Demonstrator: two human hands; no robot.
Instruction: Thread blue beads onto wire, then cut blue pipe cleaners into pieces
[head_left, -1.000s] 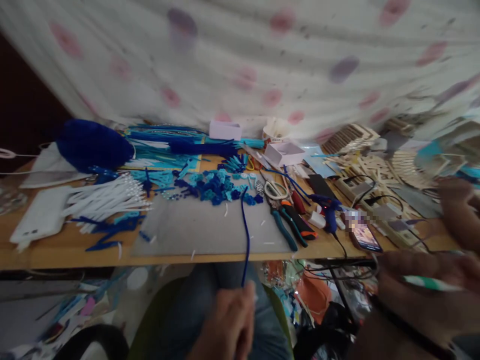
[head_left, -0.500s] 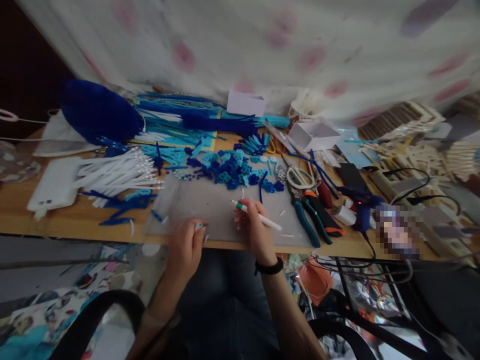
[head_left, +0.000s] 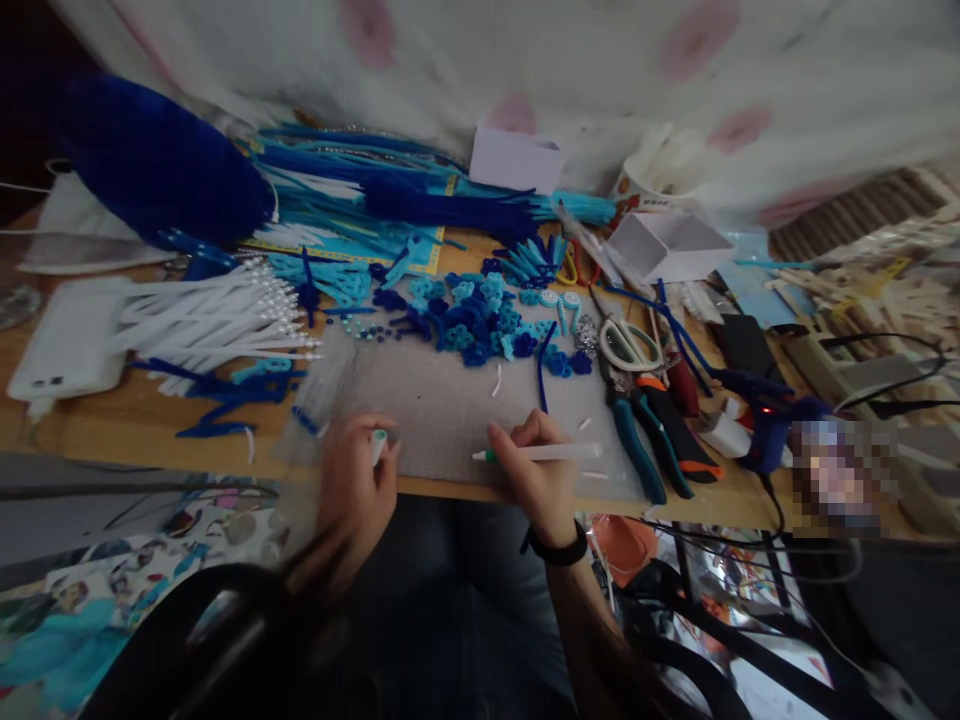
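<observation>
My right hand [head_left: 541, 478] is closed round a white marker [head_left: 579, 452] with a green band near its tip, which points left. The marker lies nearly level over the grey mat [head_left: 442, 405]. My left hand [head_left: 351, 482], at the mat's front left edge, grips a small white cap [head_left: 378, 444] with a greenish open end between thumb and fingers. Beyond both hands, a heap of blue flowers [head_left: 472, 315] sits along the back of the mat. A dark blue fuzzy stem [head_left: 541, 368] lies just past my right hand.
Pliers [head_left: 637, 450] and scissors [head_left: 630, 345] lie to the right, near a blue glue gun [head_left: 769, 425]. White stems with beaded tips [head_left: 217, 315] and a white power bank [head_left: 71, 335] are at left. White boxes [head_left: 671, 245] stand behind.
My right hand has turned the marker from slanting to nearly level. The cap's open end now faces upward more in my left hand. The camera view has tilted down and shifted.
</observation>
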